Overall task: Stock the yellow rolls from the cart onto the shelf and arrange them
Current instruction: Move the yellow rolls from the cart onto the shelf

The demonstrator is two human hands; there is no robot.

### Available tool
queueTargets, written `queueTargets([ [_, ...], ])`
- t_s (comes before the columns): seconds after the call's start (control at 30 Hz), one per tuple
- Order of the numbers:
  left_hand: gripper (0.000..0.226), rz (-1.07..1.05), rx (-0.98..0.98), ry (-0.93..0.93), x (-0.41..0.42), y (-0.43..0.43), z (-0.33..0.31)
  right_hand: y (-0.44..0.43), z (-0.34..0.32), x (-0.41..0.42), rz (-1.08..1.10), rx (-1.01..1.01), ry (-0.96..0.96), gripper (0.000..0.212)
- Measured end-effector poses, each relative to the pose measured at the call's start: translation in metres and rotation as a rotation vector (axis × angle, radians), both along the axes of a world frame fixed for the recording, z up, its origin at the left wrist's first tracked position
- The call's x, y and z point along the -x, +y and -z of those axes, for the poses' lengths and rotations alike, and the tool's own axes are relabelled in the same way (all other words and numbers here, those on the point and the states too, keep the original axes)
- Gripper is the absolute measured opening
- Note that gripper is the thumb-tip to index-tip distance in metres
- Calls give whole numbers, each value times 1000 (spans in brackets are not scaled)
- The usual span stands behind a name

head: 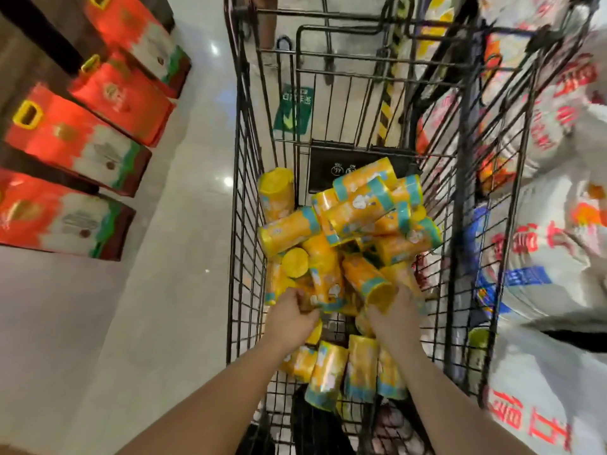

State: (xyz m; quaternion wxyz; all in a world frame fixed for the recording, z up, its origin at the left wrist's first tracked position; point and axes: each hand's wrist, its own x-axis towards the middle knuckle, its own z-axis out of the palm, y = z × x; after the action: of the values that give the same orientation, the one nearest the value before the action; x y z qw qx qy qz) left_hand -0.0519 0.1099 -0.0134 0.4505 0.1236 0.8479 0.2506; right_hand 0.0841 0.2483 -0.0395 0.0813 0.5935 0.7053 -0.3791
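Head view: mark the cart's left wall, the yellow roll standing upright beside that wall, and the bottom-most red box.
cart (246,205): head view, on its left wire wall.
upright yellow roll (277,197): head view, on its wrapped side below the cap.
red box (36,215): head view, on its red face.

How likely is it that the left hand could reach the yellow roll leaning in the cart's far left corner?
Probably yes. That yellow roll stands uncovered against the left wall of the cart, with nothing lying over it. The left hand is inside the open-topped basket on that same side, so the way looks free.
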Motion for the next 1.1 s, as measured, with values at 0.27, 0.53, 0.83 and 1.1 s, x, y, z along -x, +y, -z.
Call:
queueTargets([
  [0.27, 44, -224, -114, -161, -7, 47, 59, 16, 45, 13, -70, -33, -126, 84],
  [0.53, 63, -577, -23, -200, -9, 80, 101, 20, 53, 22, -26, -55, -134, 77],
  [0.83, 77, -712, 66, -67, -15, 99, 113, 18, 47, 17, 101, 31, -63, 76],
  [1.1, 64, -573, -49, -16, -11, 77, 89, 17, 32, 5, 532, 343, 101, 80],
])
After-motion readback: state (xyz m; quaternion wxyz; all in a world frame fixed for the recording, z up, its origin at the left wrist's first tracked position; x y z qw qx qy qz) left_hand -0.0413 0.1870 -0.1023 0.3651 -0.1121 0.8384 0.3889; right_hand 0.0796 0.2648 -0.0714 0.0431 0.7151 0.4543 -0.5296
